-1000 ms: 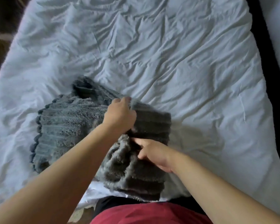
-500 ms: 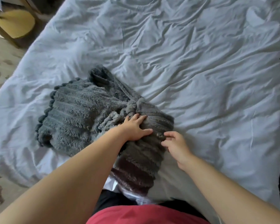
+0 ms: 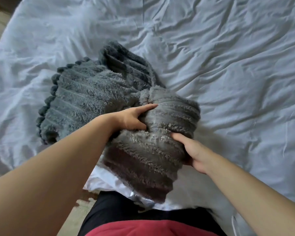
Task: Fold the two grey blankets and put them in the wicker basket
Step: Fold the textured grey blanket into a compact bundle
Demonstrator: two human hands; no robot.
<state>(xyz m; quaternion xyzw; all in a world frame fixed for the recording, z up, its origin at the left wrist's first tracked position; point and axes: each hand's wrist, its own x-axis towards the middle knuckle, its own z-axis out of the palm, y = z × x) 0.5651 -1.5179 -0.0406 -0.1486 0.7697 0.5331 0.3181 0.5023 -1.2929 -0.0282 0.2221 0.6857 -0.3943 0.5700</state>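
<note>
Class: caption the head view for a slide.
On a white duvet, left hand and right hand hold a bundled grey blanket beside another grey blanket.

The bed [image 3: 245,150], under a rumpled white sheet [image 3: 211,48], carries a heap of grey ribbed blanket [image 3: 85,97] near its front edge, possibly two blankets overlapping.
</note>
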